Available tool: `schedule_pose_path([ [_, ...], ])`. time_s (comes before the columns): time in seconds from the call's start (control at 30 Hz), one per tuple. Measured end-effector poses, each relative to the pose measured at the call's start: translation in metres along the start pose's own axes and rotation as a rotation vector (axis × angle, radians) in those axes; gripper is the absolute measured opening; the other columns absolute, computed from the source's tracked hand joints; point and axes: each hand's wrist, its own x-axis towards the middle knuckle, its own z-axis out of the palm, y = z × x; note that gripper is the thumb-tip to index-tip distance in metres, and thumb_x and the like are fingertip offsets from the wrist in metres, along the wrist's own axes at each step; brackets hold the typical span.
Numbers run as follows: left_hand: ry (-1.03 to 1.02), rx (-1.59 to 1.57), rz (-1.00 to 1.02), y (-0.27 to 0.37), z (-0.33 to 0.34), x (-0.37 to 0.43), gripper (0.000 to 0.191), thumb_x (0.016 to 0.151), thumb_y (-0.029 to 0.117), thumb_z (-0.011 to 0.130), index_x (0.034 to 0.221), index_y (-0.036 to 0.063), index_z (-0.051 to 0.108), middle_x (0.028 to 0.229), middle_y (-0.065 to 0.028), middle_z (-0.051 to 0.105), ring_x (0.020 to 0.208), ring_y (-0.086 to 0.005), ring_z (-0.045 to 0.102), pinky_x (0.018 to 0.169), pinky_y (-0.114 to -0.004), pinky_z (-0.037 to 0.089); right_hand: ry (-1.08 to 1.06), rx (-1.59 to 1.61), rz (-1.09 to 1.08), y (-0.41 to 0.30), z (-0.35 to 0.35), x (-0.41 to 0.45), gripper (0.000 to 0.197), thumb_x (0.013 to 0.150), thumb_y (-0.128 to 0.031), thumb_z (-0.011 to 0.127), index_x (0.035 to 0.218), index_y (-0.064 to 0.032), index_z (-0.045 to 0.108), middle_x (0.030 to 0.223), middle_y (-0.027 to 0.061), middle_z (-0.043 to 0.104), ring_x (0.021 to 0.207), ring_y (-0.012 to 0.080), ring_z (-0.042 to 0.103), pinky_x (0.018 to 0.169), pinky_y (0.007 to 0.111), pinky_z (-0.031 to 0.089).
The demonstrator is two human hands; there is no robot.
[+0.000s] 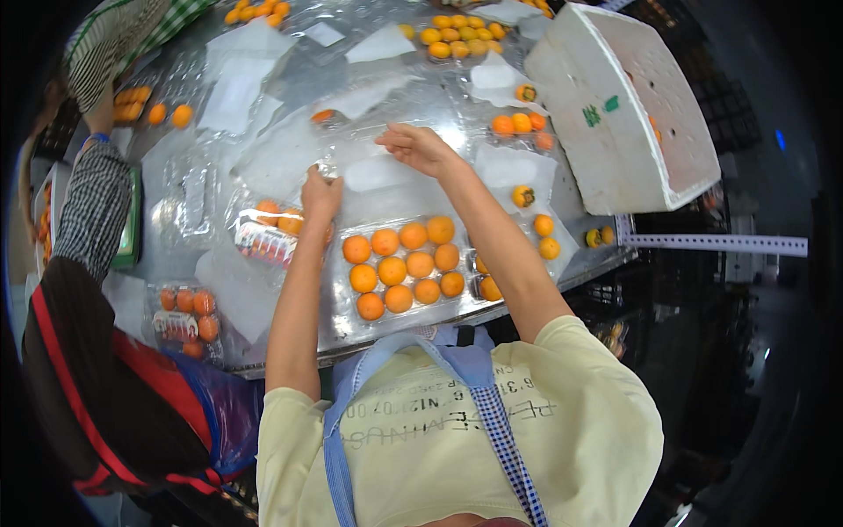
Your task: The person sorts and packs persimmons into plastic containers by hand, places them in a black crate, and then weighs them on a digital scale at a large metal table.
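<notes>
My left hand (322, 196) is closed at a shiny edge of clear plastic (323, 163); whether this is a lid or loose film I cannot tell. To its right, my right hand (419, 149) is over the table with nothing in it and its fingers somewhat apart. Nearer my body, a clear plastic tray (337, 316) holds rows of orange persimmons (419, 264). Partly behind my left forearm lies a clear pack of persimmons (278, 222) with a printed label (266, 244). White paper sheets (379, 172) lie beyond the tray.
A white foam box (579, 112) stands tilted at the right. Loose persimmons (543, 225) lie before it. A co-worker's checked sleeve (95, 197) reaches in at the left, beside a green-edged device (135, 217). Another labelled pack (188, 319) lies near the front edge.
</notes>
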Motion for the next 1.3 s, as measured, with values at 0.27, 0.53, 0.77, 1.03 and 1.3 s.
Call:
schedule_pose_path([
  [0.27, 0.004, -0.059, 0.082, 0.017, -0.014, -0.02, 0.029, 0.077, 0.024, 0.065, 0.093, 0.0008, 0.065, 0.082, -0.0135, 0.067, 0.074, -0.0215, 0.066, 0.07, -0.03, 0.049, 0.291, -0.673, -0.022, -0.039, 0.005, -0.018, 0.039, 0.087, -0.039, 0.049, 0.081, -0.0051, 0.067, 0.073, 0.0041, 0.067, 0.059, 0.0088, 0.058, 0.054, 0.021, 0.041],
  [0.53, 0.05, -0.167, 0.2, 0.025, -0.03, -0.05, 0.022, 0.081, 0.023, 0.059, 0.09, 0.0037, 0.065, 0.08, -0.0146, 0.066, 0.074, -0.0282, 0.064, 0.067, -0.035, 0.048, 0.286, -0.868, -0.254, -0.057, 0.005, -0.067, 0.038, 0.082, -0.036, 0.058, 0.073, -0.0001, 0.067, 0.061, 0.0039, 0.062, 0.056, 0.0081, 0.055, 0.051, 0.02, 0.041],
  [0.77, -0.001, -0.22, 0.32, 0.029, -0.045, -0.073, 0.022, 0.083, 0.02, 0.059, 0.092, 0.0013, 0.063, 0.08, -0.0159, 0.065, 0.07, -0.0273, 0.063, 0.064, -0.034, 0.047, 0.577, -0.755, -0.585, -0.03, -0.014, -0.128, 0.038, 0.083, -0.034, 0.059, 0.063, -0.0018, 0.063, 0.052, 0.0016, 0.055, 0.049, 0.0059, 0.047, 0.048, 0.02, 0.036],
  [1.03, -0.056, -0.095, 0.412, 0.017, -0.055, -0.102, 0.015, 0.081, 0.012, 0.058, 0.093, 0.0041, 0.062, 0.082, -0.0133, 0.06, 0.076, -0.0296, 0.057, 0.067, -0.035, 0.046, 0.632, -0.358, -0.238, 0.016, -0.028, -0.194, 0.046, 0.087, -0.052, 0.047, 0.086, -0.0057, 0.052, 0.061, 0.005, 0.056, 0.048, 0.0091, 0.049, 0.046, 0.02, 0.036],
  [1.3, -0.038, -0.053, 0.828, -0.003, -0.054, -0.139, 0.027, 0.07, -0.001, 0.057, 0.096, 0.0061, 0.061, 0.099, -0.0091, 0.063, 0.089, -0.0275, 0.058, 0.079, -0.035, 0.046, 0.417, -0.243, -0.007, 0.074, -0.038, -0.231, 0.036, 0.085, -0.041, 0.057, 0.098, -0.0079, 0.053, 0.073, 0.0014, 0.058, 0.056, 0.0098, 0.054, 0.051, 0.02, 0.043],
])
